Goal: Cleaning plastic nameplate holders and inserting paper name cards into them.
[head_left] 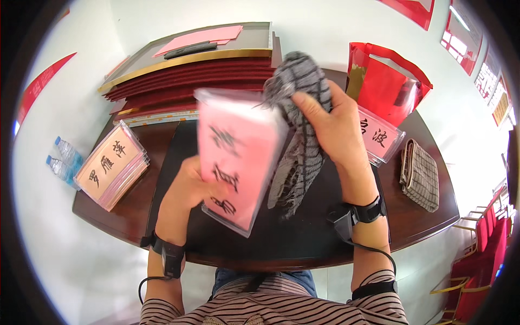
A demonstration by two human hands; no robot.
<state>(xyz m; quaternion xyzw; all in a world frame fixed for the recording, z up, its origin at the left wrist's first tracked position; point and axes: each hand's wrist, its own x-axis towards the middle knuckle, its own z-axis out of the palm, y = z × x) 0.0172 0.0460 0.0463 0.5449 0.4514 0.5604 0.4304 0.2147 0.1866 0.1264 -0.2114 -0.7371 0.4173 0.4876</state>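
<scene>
Here's the pink name-card holder (248,168), held up in the middle of the frame, tilted and blurred. The left hand (190,181) has it clamped at its lower left edge, thumb across the front. Just to the right, the right hand (337,116) is closed firmly on a grey checked cloth (306,138), bunched at the top, its frayed end hanging down. Cloth and holder overlap near the holder's upper right corner; whether they touch, I can't tell.

So how far along are we? One holder is up off the table (314,244) and, by my reading, midway through its handling. Other holders lie in a stack (111,162) at the left of the frame, and more sit in a second pile (379,138) right of centre, partly behind the right forearm. Which pile is finished and which is waiting, there's no telling from here; neither is in hand.

Further out, a folded checked cloth (420,176) lies unused at the right, a red bag (390,86) stands at the upper right, and dark red folders (189,78) are stacked at the upper left.
</scene>
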